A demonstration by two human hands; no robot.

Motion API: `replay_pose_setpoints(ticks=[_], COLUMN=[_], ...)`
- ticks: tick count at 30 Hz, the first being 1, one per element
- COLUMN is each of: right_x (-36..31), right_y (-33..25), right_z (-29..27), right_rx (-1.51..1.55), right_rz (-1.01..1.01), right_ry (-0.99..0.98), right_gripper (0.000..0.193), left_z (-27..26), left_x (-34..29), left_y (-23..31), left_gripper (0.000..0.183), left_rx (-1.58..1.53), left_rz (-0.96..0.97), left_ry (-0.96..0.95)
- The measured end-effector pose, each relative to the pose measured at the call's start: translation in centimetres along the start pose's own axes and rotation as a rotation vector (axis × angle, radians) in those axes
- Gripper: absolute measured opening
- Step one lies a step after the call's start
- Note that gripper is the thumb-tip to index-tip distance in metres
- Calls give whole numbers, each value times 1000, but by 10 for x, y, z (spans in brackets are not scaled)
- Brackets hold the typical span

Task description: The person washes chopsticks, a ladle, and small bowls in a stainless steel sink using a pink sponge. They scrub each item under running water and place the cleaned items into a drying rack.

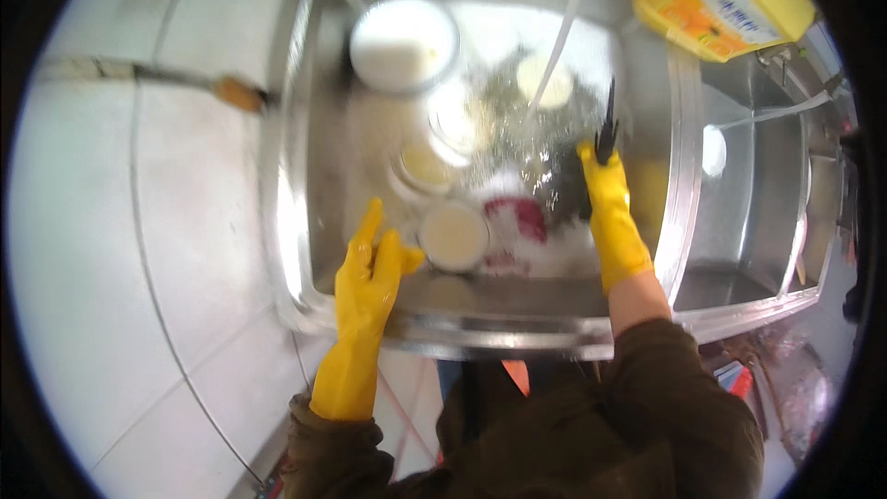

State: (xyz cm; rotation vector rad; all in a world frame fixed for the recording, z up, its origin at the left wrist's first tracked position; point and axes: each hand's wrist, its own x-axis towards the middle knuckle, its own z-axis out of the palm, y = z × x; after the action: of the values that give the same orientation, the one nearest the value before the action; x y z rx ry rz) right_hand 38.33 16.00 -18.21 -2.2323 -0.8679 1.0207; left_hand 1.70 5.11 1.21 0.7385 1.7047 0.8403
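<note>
My left hand (370, 268), in a yellow rubber glove, is over the near left part of a steel sink (319, 129). Its fingers are apart and hold nothing. Close beside it is a small round container (454, 236) with a pale inside. My right hand (610, 208), gloved the same way, is closed around a slim black utensil (607, 125) pointing away from me; its exact kind is unclear. Sudsy water lies in the basin, with a large white round bowl (404, 42), a yellowish dish (425, 166), a pale round piece (545, 81) and a dark red cloth-like thing (517, 219).
A stream of water (564, 23) falls into the basin from above. At the back right stands a big yellow jug (721, 0) with an orange label. A second steel basin (739, 185) adjoins on the right. White tiles (203, 194) run along the left, with an orange-handled tool (238, 93).
</note>
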Motion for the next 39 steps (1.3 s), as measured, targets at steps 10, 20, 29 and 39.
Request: replay_pose_setpoints(ticks=[10, 20, 29, 39], right_x=[-110, -110, -134, -132], right_y=[-54, -62, -116, -134], right_z=[-59, -65, -144, -113], right_rx=[596, 459, 845, 1443], right_rz=[-158, 73, -347, -389], right_ry=[-238, -354, -235, -771], right_gripper=[40, 33, 31, 42], left_z=[147, 146, 155, 137], left_x=[283, 235, 75, 0], left_y=[215, 212, -41, 11], left_gripper=[51, 48, 39, 44], left_rx=[262, -574, 175, -1066], left_rz=[787, 422, 426, -355], left_ry=[-287, -426, -479, -546])
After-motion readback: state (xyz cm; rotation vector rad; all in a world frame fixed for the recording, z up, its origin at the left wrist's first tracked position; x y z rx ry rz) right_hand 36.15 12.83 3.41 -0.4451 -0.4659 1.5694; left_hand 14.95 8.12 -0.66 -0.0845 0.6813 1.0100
